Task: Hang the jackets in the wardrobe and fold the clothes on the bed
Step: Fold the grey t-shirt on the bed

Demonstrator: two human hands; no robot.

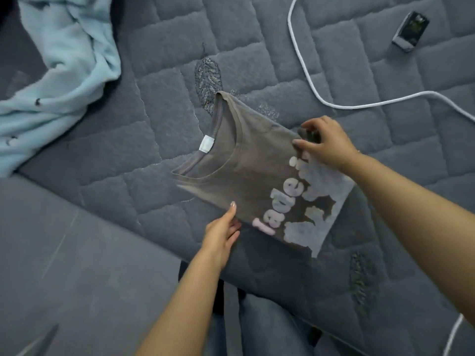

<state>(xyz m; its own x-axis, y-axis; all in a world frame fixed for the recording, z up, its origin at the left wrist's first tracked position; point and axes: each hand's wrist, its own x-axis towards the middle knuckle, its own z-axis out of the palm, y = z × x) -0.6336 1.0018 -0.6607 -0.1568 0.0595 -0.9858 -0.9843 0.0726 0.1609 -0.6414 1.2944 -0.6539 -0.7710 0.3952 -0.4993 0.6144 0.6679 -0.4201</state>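
Observation:
A grey-brown T-shirt (pixel 246 165) with pale puffy lettering and a white neck label lies folded into a narrow rectangle on the dark grey quilted bed (pixel 154 140), collar pointing up and left. My left hand (pixel 222 235) grips its near long edge, thumb on top and fingers tucked under the cloth. My right hand (pixel 325 142) pinches the far long edge between thumb and fingers. A light blue fleecy garment (pixel 61 73) lies crumpled at the upper left of the bed.
A white cable (pixel 305 70) loops across the upper right of the bed and reappears at the lower right. A small dark box-like object (pixel 410 30) lies at the top right. The bed's edge runs diagonally below the shirt, with grey floor to the left.

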